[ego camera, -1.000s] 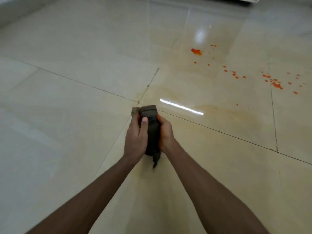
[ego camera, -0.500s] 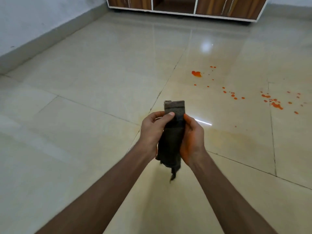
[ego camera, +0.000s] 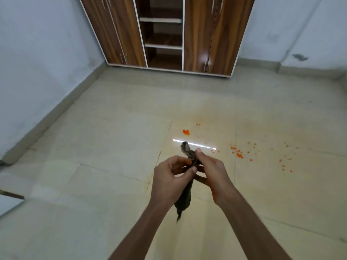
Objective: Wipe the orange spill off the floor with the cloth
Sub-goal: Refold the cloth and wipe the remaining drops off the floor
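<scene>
Standing over a pale tiled floor (ego camera: 93, 184), a person holds a dark cloth (ego camera: 185, 196) out in front of the body, lifted clear of the tiles. Everything here is placed relative to that cloth. Far off to its left, a grey-white wall (ego camera: 37, 62) meets the floor along a low skirting. Just left of the cloth, the left hand (ego camera: 170, 177) pinches it, thumb and fingertips closed on the fabric near its upper part. The cloth itself is bunched into a narrow strip; its top end curls up above both hands and its lower end dangles between the wrists. Just right of it, the right hand (ego camera: 210, 169) grips the same upper part, thumb pressed onto the fabric. Well beyond the cloth, against the far wall, stands a wooden wardrobe (ego camera: 206, 34) with its middle shelves exposed. Past the cloth and to its right, the orange spill (ego camera: 239, 154) lies scattered in small drops across the floor, with one larger blob straight beyond the cloth's top end.
</scene>
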